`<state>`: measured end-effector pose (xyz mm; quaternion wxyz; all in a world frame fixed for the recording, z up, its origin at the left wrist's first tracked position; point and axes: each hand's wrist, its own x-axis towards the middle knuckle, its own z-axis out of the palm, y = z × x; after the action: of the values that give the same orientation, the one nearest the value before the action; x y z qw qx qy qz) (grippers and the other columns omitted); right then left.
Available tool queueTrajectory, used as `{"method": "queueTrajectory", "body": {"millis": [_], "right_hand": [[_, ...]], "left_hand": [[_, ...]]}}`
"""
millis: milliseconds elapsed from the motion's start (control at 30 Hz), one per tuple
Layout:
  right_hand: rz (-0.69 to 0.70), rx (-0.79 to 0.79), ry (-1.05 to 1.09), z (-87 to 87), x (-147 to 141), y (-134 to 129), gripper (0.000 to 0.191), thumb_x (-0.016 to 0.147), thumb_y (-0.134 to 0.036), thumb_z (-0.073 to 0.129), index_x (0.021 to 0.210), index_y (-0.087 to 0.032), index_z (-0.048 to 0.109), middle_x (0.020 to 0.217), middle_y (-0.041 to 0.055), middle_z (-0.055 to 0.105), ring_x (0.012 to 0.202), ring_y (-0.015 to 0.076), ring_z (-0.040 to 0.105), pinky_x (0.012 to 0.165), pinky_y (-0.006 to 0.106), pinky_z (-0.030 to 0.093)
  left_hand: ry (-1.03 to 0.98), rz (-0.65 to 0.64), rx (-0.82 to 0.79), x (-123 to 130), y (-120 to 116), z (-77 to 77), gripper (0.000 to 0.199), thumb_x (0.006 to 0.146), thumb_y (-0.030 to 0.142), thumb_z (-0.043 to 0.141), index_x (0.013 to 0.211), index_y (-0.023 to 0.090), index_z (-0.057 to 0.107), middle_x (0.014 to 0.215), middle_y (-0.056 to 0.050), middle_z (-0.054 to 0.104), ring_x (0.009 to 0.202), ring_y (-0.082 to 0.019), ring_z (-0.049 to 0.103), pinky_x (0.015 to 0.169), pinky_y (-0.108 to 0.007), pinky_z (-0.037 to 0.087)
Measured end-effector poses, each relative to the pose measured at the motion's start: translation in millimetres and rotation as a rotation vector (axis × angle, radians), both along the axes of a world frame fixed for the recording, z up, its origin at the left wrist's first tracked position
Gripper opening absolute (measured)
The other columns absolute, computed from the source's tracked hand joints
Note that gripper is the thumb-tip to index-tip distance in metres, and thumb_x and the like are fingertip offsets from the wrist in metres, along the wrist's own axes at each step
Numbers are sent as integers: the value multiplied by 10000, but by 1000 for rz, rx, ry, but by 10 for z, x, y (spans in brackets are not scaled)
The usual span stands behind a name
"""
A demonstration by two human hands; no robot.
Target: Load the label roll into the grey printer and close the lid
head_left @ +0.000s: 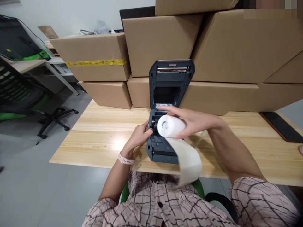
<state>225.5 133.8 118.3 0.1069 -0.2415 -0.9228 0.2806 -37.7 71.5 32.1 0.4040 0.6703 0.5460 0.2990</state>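
Note:
A dark grey label printer (163, 148) stands on the wooden table with its lid (172, 80) raised. My right hand (189, 121) is wrapped round a white paper roll (169, 126) over the printer's open compartment. From the roll a loose strip of paper (189, 157) curves down past the printer's front right corner, blurred at its end. My left hand (140, 134) holds the left side of the printer, its fingertips at the compartment's edge beside the roll.
Cardboard boxes (163, 44) are stacked along the back of the table (94, 138). A dark phone or tablet (282, 126) lies at the far right, near part of another hand (300, 150). To the left stands an office chair (21, 85) by another desk.

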Motion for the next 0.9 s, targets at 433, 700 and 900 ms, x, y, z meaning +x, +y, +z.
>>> {"method": "queueTrajectory", "body": {"millis": [433, 700, 900], "right_hand": [[-783, -238, 373, -432, 1160, 253, 998, 753, -436, 877, 1611, -258, 399, 1636, 203, 438, 1395, 341, 567, 1043, 400, 532], [-653, -282, 291, -894, 1109, 441, 1001, 689, -492, 896, 1554, -268, 445, 1621, 150, 476, 1452, 376, 515, 1187, 552, 458], [-832, -539, 616, -1017, 1617, -43, 630, 917, -584, 668, 1489, -374, 510, 1503, 91, 625, 1446, 317, 546, 1245, 583, 380]], "left_hand": [[-23, 47, 3, 23, -14, 7, 416, 858, 295, 532, 1202, 155, 718, 673, 31, 556, 653, -147, 472, 655, -241, 378], [-79, 73, -6, 23, -6, -40, 406, 836, 294, 569, 1178, 153, 737, 666, 26, 583, 659, -152, 515, 654, -235, 418], [-87, 64, -22, 8, 4, -70, 452, 851, 316, 574, 1247, 151, 715, 657, 33, 570, 676, -156, 534, 682, -237, 435]]}}
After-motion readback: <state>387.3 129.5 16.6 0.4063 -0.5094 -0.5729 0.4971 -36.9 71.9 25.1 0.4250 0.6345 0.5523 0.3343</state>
